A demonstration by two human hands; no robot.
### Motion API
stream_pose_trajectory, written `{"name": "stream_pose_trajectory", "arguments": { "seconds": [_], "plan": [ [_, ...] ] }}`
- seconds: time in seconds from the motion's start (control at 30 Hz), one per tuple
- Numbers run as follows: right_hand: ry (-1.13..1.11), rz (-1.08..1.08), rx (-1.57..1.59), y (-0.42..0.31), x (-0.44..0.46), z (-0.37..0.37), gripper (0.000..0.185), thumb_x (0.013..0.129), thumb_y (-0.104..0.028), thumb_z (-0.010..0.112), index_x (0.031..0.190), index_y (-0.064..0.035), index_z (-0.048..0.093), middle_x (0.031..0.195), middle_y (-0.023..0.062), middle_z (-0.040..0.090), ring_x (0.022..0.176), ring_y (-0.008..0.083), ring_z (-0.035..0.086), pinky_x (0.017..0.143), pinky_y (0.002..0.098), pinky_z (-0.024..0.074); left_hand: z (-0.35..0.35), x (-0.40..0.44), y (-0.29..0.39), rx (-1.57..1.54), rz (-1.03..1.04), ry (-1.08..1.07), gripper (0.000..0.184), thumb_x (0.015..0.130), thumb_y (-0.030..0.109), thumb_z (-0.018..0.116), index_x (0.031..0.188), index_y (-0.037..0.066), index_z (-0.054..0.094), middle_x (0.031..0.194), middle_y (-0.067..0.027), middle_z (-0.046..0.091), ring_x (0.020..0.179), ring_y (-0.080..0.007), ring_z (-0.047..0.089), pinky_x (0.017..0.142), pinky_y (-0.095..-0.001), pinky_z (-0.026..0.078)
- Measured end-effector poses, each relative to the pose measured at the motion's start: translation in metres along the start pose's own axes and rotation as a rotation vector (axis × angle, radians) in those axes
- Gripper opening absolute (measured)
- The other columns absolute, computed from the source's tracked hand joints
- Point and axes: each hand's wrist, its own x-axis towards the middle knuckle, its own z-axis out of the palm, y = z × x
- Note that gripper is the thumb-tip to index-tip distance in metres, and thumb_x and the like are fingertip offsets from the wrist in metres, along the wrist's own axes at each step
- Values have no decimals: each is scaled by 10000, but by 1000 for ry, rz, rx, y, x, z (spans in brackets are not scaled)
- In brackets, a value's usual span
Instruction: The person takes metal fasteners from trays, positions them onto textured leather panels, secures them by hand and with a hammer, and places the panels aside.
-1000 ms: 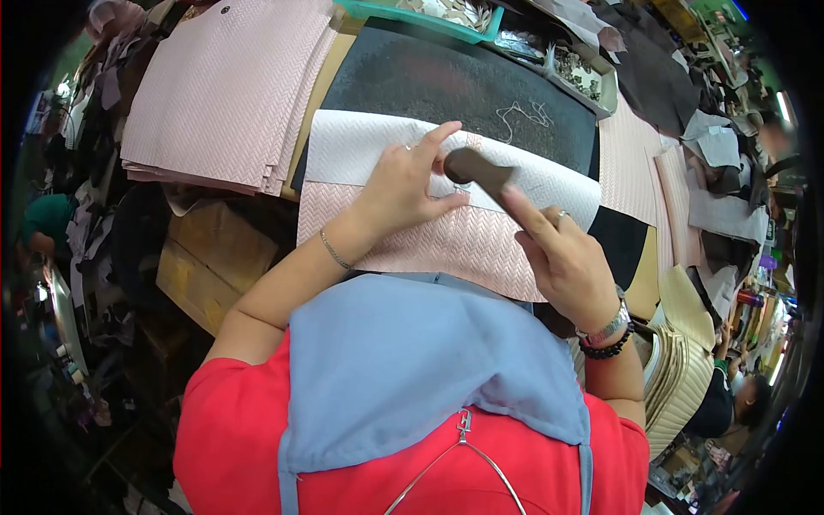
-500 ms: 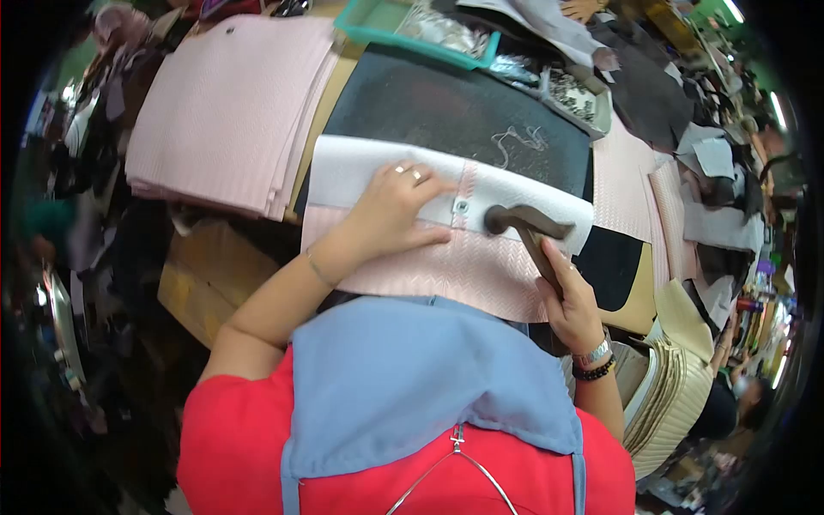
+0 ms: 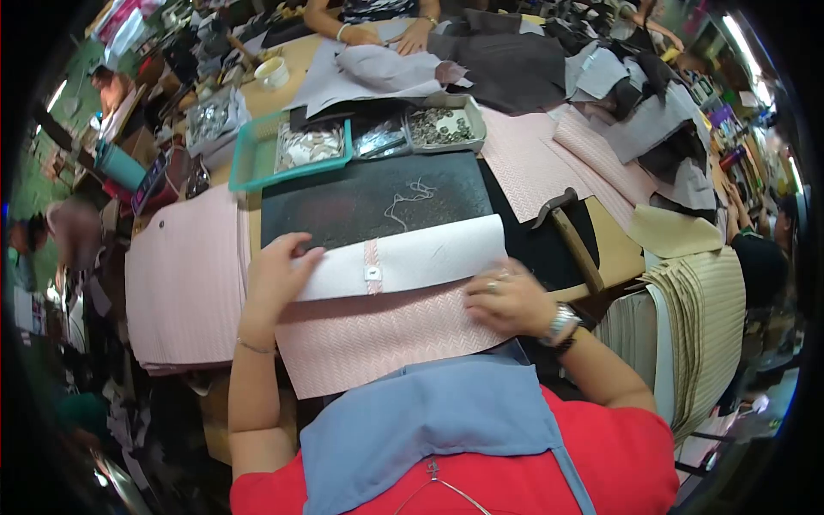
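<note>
A pink textured sheet [image 3: 386, 330] lies in front of me, its far part folded over to show a white backing [image 3: 429, 253]. A pink strip with a small metal piece [image 3: 372, 273] crosses the white part. My left hand [image 3: 283, 270] is at the sheet's left edge, thumb and fingers apart. My right hand [image 3: 508, 300] rests on the right edge with curled fingers; what they hold, if anything, is hidden. The hammer [image 3: 573, 245] lies to the right, out of my hands.
A dark board [image 3: 343, 206] with loose thread lies beyond the sheet. Behind it are a teal tray [image 3: 249, 159] and a box of metal parts [image 3: 475, 120]. Pink sheets [image 3: 184, 283] are stacked left, cream ones [image 3: 704, 318] right. Another person's hands [image 3: 415, 36] are at the far side.
My right hand has let go of the hammer, which now lies on the right, and has moved to the sheet's edge. My left hand has shifted to the left edge. The view has swung.
</note>
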Motion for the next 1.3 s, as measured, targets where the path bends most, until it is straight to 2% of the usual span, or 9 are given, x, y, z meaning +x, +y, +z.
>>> {"name": "stream_pose_trajectory", "arguments": {
  "seconds": [0.17,0.33,0.43,0.6,0.73,0.8,0.93,1.17,1.3],
  "plan": [
    [-290,194,-206,10,79,17,557,931,-487,541,1355,-128,493,1336,125,521,1305,293,444,1117,644,210,-31,-19,-81,-763,-517,-281,631,920,539,602,1311,46,554,984,-60,683,812,-123,641,681,-266,489],
    [-82,428,-183,31,108,37,786,906,-544,542,1514,-106,306,1562,177,315,1459,327,270,1118,702,120,-6,-91,-99,-1273,-379,-215,816,929,639,477,1467,34,370,1103,-44,633,933,-76,598,711,-151,430],
    [-9,383,-149,33,107,40,741,895,-431,603,1494,-82,343,1534,191,362,1432,351,323,1114,702,135,24,-103,-51,-795,-407,47,484,926,75,591,1378,-43,466,1174,-105,640,1008,-164,614,860,-308,511],
    [94,480,1,40,98,28,601,925,-285,604,1461,-93,413,1492,163,435,1411,333,369,1127,675,121,9,-88,-30,-872,-294,212,364,959,121,578,1283,-42,540,1100,-88,670,1022,-155,601,889,-302,486],
    [28,536,-34,45,78,29,546,945,-296,590,1440,-115,449,1523,127,401,1440,321,321,1133,664,134,-102,-84,-49,-609,-643,206,266,978,158,545,1176,-11,597,953,-72,640,873,-158,577,780,-340,489],
    [25,517,-86,44,74,32,533,943,-303,597,1426,-121,467,1529,114,393,1444,321,310,1135,657,145,-163,-85,-77,204,-616,421,316,977,231,557,1186,9,640,1088,-47,656,942,-86,577,818,-274,486],
    [59,492,-134,39,73,34,519,929,-317,620,1397,-127,501,1522,100,401,1436,327,318,1141,628,177,-261,-97,-181,-422,-442,710,343,946,134,552,1255,-9,598,1102,-43,669,1000,-126,587,905,-283,460],
    [104,479,-130,36,76,31,501,913,-335,641,1355,-122,541,1489,105,440,1410,329,356,1129,602,226,-271,-117,-348,603,-763,386,424,919,349,581,1212,43,610,1188,-264,621,1148,-422,571,920,-448,484],
    [161,430,-117,48,70,27,453,921,-332,628,1315,-117,566,1432,105,500,1359,317,421,1100,587,280,-219,-89,-294,702,-1008,597,566,925,437,599,1430,241,436,1448,-87,497,1332,-340,466,988,-752,300]
  ]
}}
